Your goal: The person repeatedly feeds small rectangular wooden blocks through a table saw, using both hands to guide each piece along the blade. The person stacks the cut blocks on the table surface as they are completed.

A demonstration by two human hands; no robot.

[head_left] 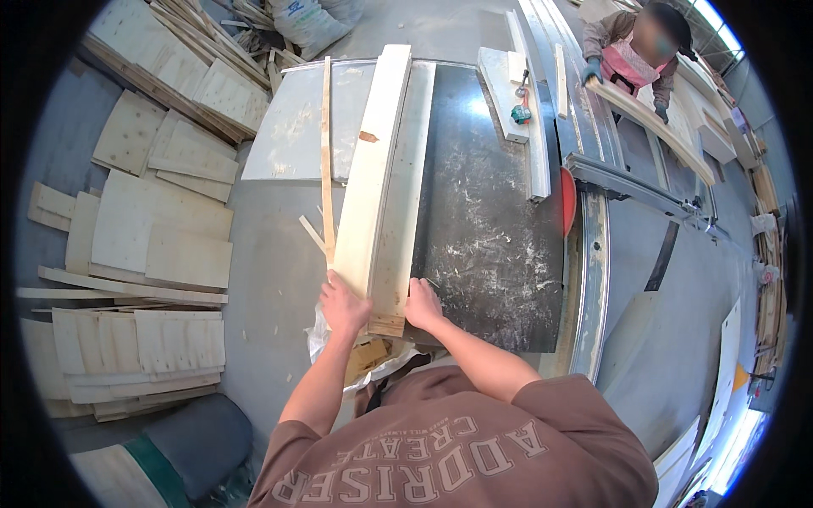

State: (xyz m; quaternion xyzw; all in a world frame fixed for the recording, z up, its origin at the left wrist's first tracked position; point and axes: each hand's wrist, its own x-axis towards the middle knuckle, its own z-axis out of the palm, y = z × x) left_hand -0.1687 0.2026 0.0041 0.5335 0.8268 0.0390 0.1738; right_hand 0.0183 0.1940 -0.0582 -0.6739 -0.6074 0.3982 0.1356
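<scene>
A long pale wooden board [378,144] runs away from me over the work table, seemingly on top of others. My left hand [344,305] is closed round its near left corner, the thumb on the near end. Along its right side lies a lower, flatter wooden plank [410,186]. My right hand [423,305] is closed at that plank's near right edge, fingertips partly hidden. A thin wooden strip [327,144] stretches along the left, its near end by my left hand.
The dark table top [491,229] carries a wood block [500,93] and a green and red tool [521,112]. A red disc-like guard [567,201] stands at its right edge. Across the rails, a co-worker [635,51] holds a long board [652,127]. Stacked plywood sheets [161,229] fill the left.
</scene>
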